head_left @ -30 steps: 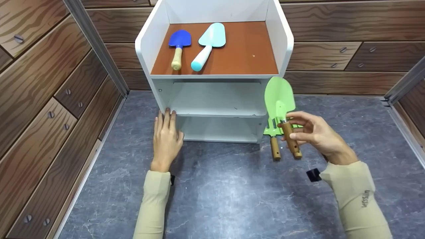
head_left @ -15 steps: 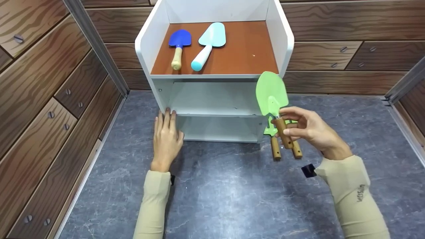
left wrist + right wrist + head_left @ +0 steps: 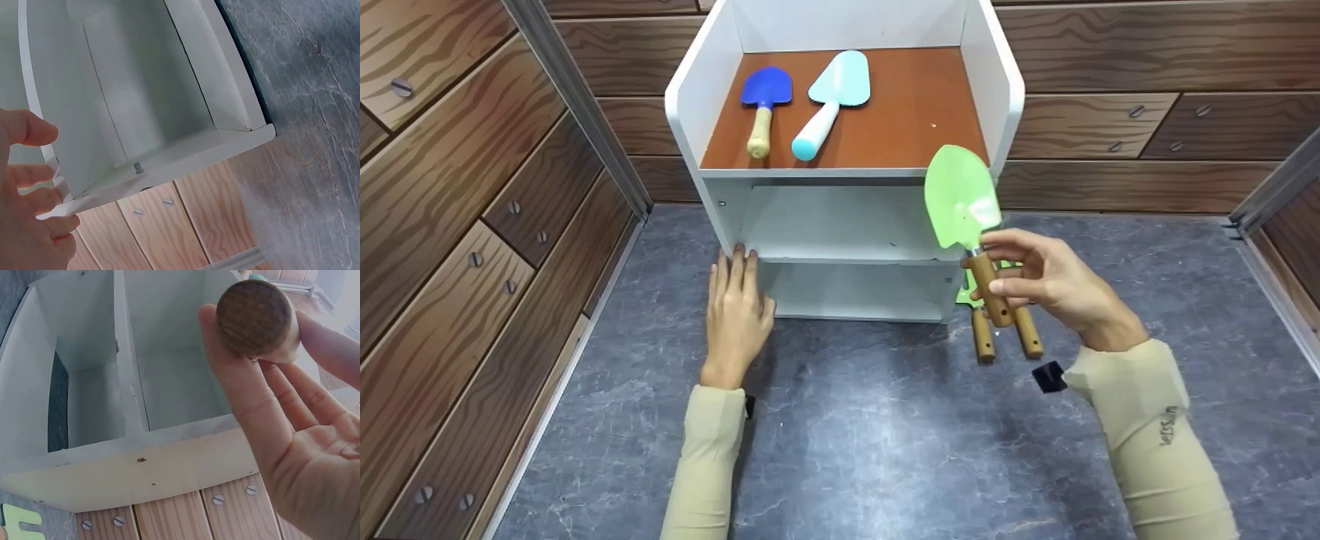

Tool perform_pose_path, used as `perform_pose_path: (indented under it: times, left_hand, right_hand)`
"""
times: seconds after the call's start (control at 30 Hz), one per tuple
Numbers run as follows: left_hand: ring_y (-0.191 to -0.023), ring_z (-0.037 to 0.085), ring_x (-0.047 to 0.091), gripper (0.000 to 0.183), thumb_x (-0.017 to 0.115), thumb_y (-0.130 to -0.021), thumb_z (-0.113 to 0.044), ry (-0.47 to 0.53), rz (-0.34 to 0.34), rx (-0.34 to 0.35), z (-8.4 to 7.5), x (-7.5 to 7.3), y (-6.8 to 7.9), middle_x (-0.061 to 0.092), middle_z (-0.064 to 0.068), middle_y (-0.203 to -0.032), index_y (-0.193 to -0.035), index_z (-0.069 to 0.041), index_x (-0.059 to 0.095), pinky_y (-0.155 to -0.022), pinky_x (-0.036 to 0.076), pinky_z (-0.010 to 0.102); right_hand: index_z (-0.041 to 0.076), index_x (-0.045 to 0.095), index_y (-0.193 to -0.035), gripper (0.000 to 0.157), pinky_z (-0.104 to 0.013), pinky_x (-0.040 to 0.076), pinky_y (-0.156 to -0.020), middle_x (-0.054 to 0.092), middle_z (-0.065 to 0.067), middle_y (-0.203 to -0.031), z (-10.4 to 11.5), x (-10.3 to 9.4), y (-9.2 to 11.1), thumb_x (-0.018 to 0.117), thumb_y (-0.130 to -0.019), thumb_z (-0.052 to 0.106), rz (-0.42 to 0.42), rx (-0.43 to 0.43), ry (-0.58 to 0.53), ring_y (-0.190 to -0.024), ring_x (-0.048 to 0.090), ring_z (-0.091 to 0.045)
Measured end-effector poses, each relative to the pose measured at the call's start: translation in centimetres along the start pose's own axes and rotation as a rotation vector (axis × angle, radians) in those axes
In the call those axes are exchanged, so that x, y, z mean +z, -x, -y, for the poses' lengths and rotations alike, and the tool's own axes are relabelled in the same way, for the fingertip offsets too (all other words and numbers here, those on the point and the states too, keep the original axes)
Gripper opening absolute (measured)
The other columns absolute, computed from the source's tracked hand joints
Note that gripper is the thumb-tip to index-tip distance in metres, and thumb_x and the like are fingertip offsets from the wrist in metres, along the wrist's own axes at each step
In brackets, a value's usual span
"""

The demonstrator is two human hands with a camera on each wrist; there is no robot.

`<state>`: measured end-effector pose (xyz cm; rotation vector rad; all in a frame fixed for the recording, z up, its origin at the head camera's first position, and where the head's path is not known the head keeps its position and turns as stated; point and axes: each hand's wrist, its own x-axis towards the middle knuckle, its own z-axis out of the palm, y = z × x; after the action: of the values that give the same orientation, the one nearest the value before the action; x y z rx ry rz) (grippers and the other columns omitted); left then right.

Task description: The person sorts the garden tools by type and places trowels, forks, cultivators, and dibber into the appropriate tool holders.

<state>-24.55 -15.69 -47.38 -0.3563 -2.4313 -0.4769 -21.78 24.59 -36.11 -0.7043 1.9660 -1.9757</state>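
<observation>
My right hand (image 3: 1054, 289) pinches the wooden handle of a light green trowel (image 3: 958, 195) between thumb and fingers. The trowel is held up before the right front of a white shelf unit (image 3: 840, 225), blade pointing up and away. In the right wrist view the round handle end (image 3: 254, 318) faces the camera. My left hand (image 3: 736, 322) rests with extended fingers on the unit's left front edge; the left wrist view shows its fingers (image 3: 42, 199) at the side panel. On the brown top lie a blue trowel (image 3: 766, 86) and a pale turquoise trowel (image 3: 844, 81).
On the floor right of the unit lie a green hand fork (image 3: 982, 336) and another wooden-handled green tool (image 3: 1029, 334), partly hidden by my right hand. The unit's raised white side wall (image 3: 994, 82) borders its top. Wood-patterned walls (image 3: 1140, 52) stand behind and left.
My right hand has carried the green trowel up and to the left, from over the floor tools toward the unit's right front. The left hand has stayed in place.
</observation>
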Motion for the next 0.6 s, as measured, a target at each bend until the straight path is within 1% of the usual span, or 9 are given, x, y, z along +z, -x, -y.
perform_pose_path:
  times: [0.1, 0.27, 0.47, 0.6]
  left_hand:
    - [-0.137, 0.056, 0.038, 0.061, 0.068, -0.084, -0.004, 0.002, -0.003, 0.002, -0.1, 0.0, 0.0, 0.046, 0.032, -0.148, -0.141, 0.012, 0.05, -0.121, 0.021, 0.056]
    - [-0.138, 0.056, 0.035, 0.061, 0.067, -0.085, -0.004, 0.015, 0.0, -0.004, -0.1, 0.0, 0.0, 0.045, 0.032, -0.148, -0.141, 0.012, 0.05, -0.121, 0.02, 0.056]
    - [-0.139, 0.055, 0.034, 0.061, 0.066, -0.086, -0.005, 0.021, 0.009, -0.016, 0.0, 0.0, 0.0, 0.043, 0.032, -0.149, -0.142, 0.012, 0.049, -0.122, 0.018, 0.055]
    - [-0.14, 0.055, 0.033, 0.061, 0.066, -0.086, -0.005, 0.027, 0.011, -0.019, -0.1, 0.0, 0.0, 0.043, 0.031, -0.15, -0.142, 0.012, 0.049, -0.122, 0.018, 0.055]
  right_hand:
    - [-0.001, 0.051, -0.14, 0.048, -0.037, 0.063, -0.066, 0.067, -0.011, -0.122, 0.3, 0.2, -0.2, 0.058, -0.094, -0.013, -0.018, 0.028, 0.027, -0.092, 0.074, -0.032]
    - [-0.003, 0.05, -0.142, 0.049, -0.041, 0.063, -0.07, 0.068, -0.012, -0.123, 0.8, 0.5, -0.5, 0.059, -0.094, -0.011, -0.025, 0.04, 0.036, -0.092, 0.074, -0.032]
    - [0.0, 0.052, -0.14, 0.048, -0.043, 0.063, -0.07, 0.07, -0.011, -0.121, 1.3, 0.7, -1.0, 0.059, -0.094, -0.012, -0.034, 0.035, 0.004, -0.093, 0.074, -0.033]
    - [-0.001, 0.051, -0.14, 0.048, -0.041, 0.064, -0.068, 0.067, -0.016, -0.122, 1.7, 0.9, -1.5, 0.058, -0.094, -0.012, -0.026, 0.006, -0.019, -0.092, 0.074, -0.034]
